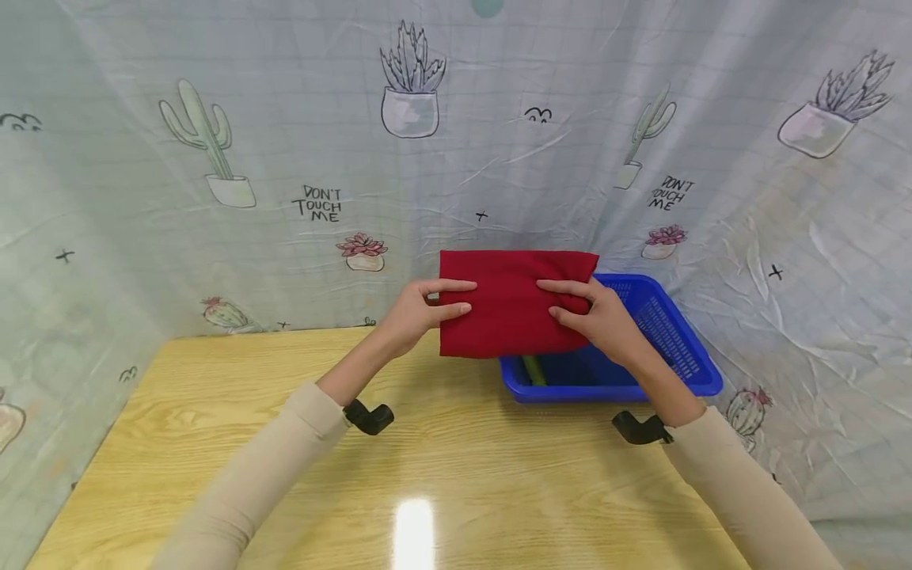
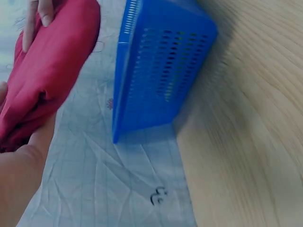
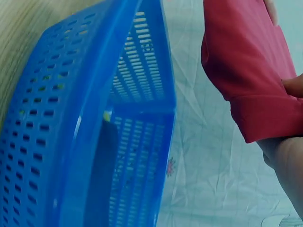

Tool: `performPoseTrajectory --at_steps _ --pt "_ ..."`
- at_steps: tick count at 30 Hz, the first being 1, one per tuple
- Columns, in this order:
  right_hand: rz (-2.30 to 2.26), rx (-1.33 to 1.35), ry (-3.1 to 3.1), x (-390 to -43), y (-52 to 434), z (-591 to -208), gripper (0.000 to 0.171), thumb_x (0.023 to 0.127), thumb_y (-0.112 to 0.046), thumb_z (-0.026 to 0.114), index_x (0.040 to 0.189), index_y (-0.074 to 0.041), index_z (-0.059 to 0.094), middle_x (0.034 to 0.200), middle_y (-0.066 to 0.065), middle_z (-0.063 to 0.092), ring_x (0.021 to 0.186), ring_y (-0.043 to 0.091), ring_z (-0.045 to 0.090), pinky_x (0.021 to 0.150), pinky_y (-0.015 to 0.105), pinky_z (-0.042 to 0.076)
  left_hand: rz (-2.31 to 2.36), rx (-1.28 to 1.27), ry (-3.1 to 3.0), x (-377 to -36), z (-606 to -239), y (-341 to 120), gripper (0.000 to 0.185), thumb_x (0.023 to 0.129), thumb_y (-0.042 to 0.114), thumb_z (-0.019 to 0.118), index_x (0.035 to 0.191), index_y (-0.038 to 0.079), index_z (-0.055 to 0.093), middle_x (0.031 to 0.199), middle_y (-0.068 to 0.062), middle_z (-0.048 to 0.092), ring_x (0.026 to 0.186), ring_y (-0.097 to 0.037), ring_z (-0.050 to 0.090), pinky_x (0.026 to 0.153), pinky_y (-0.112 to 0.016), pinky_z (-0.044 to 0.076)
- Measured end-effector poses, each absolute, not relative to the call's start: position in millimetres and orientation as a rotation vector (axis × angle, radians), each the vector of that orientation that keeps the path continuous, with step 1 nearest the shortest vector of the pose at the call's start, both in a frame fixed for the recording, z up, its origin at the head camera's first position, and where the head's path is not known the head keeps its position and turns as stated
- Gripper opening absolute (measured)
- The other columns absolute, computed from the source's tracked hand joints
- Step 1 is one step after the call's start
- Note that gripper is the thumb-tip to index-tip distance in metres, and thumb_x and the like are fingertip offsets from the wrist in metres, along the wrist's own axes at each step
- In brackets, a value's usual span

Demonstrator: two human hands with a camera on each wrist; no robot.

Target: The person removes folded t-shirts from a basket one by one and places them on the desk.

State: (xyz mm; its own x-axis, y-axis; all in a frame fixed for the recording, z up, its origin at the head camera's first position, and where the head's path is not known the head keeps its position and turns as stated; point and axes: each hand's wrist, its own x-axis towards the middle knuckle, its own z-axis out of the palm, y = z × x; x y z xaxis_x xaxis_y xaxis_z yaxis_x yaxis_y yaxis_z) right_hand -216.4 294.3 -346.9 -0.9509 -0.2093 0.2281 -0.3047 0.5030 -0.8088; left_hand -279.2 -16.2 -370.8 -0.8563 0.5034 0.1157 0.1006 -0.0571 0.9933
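Observation:
A folded red cloth (image 1: pixel 509 317) is held up in the air between both hands, partly in front of a blue plastic basket (image 1: pixel 613 393). My left hand (image 1: pixel 415 314) grips its left end, with fingers and thumb showing on the near face. At the other end, my right hand (image 1: pixel 597 317) holds the cloth in the same way. Thick folded layers of the red cloth (image 2: pixel 57 56) show in the left wrist view. In the right wrist view the cloth (image 3: pixel 255 71) is apart from the basket (image 3: pixel 66 127). Inside the basket lies something dark blue (image 1: pixel 606 368) beside a yellow-green item (image 1: pixel 534 370), both partly hidden.
The basket stands on a wooden table (image 1: pixel 285 443) near its back right edge. A pale curtain (image 1: pixel 456 174) printed with potted plants hangs behind the table and along both sides. Each wrist wears a black camera mount (image 1: pixel 369 416).

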Motion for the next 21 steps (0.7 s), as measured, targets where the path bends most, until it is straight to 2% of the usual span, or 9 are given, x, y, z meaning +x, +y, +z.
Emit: performPoseTrajectory --at_steps 3,7,10,14,17,21 --pt "1.356 0.508 -2.606 -212 286 -351 0.042 0.096 -0.015 0.073 0.137 -0.019 0.068 0.126 0.013 0.052 0.111 0.022 0.047 0.071 0.02 0.049 1.89 0.664 2.104 -273 -375 -28 0.039 0.089 0.015 0.081 0.127 0.018 0.075 0.132 -0.002 0.063 0.085 -0.021 0.066 0.076 -0.029 0.058" --pt "1.211 0.609 -2.538 -206 275 -360 0.04 0.093 -0.008 0.075 0.132 -0.015 0.071 0.123 0.012 0.054 0.11 0.019 0.047 0.078 0.021 0.045 1.796 0.666 2.213 -265 -380 -45 0.041 0.087 0.018 0.083 0.127 0.023 0.075 0.131 0.0 0.064 0.09 -0.021 0.067 0.077 -0.028 0.056" --pt "1.166 0.668 -2.495 -202 266 -367 0.039 0.092 -0.006 0.075 0.13 -0.014 0.072 0.118 0.01 0.056 0.105 0.018 0.046 0.077 0.024 0.042 1.77 0.648 2.221 -260 -384 -58 0.043 0.086 0.019 0.084 0.128 0.024 0.074 0.133 0.001 0.063 0.095 -0.022 0.069 0.078 -0.029 0.057" --pt "1.202 0.686 -2.483 -198 255 -372 0.039 0.093 -0.007 0.075 0.131 -0.016 0.072 0.105 0.008 0.053 0.093 0.019 0.042 0.069 0.028 0.038 1.76 0.639 2.241 -255 -386 -72 0.045 0.085 0.02 0.085 0.128 0.025 0.074 0.133 0.0 0.064 0.093 -0.024 0.069 0.078 -0.03 0.058" --pt "1.244 0.683 -2.478 -195 247 -374 0.039 0.093 -0.007 0.074 0.131 -0.016 0.072 0.105 0.008 0.053 0.093 0.02 0.042 0.067 0.028 0.038 1.736 0.62 2.272 -250 -387 -81 0.045 0.085 0.024 0.085 0.128 0.026 0.074 0.134 0.001 0.064 0.095 -0.025 0.068 0.079 -0.031 0.057" --pt "1.297 0.678 -2.463 -192 236 -378 0.041 0.093 -0.006 0.074 0.132 -0.016 0.071 0.116 0.009 0.055 0.101 0.02 0.046 0.068 0.025 0.043 1.693 0.576 2.314 -245 -388 -91 0.045 0.085 0.028 0.085 0.129 0.029 0.073 0.139 0.003 0.06 0.106 -0.024 0.063 0.082 -0.033 0.057"
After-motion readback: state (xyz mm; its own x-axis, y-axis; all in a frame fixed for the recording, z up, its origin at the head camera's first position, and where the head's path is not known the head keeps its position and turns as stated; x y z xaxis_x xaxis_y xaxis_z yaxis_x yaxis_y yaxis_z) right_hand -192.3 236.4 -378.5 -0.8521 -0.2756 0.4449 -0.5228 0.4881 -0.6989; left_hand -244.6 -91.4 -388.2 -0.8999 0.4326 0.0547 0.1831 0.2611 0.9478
